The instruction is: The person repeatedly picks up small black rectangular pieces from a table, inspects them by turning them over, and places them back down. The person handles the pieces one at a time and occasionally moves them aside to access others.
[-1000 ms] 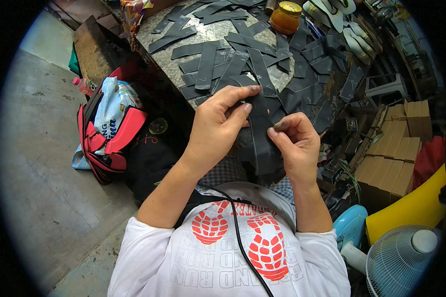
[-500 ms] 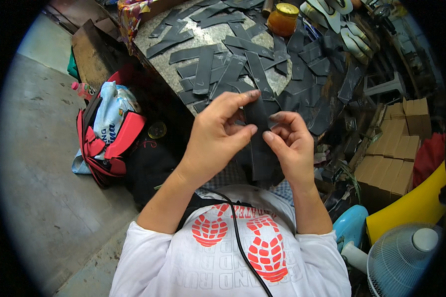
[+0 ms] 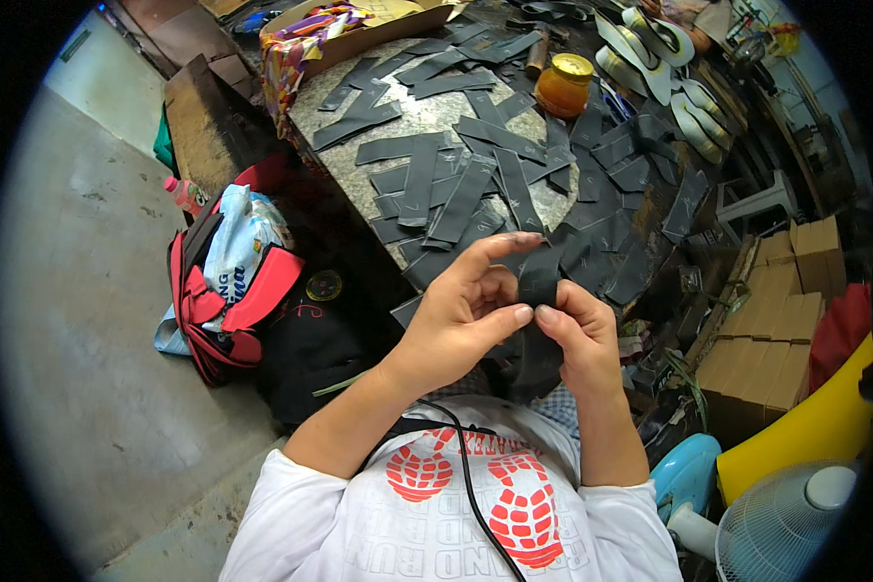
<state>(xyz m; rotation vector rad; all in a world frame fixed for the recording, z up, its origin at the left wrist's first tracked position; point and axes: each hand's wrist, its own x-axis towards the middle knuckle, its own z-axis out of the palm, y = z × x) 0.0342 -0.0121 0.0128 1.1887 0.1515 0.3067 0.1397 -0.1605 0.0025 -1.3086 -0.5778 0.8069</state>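
Observation:
Both my hands hold a black strap-like strip above my lap, its upper part bent into a curve and its lower end hanging down. My left hand pinches it with thumb and fingers, the index finger reaching past its top. From the other side my right hand grips it, the two thumb tips almost meeting at its middle. Beyond my hands many similar black strips lie scattered and overlapping on a speckled tabletop, some with pale marks.
An orange jar with a yellow lid stands among the strips. White sandals are at the far right. Stacked brown boxes and a white fan stand on the right. A red and black bag sits at the left beside the table.
The strip, nearly straight before, is now curved over at its top. My hands have come closer together on it and sit a little lower in the picture; the view has shifted slightly.

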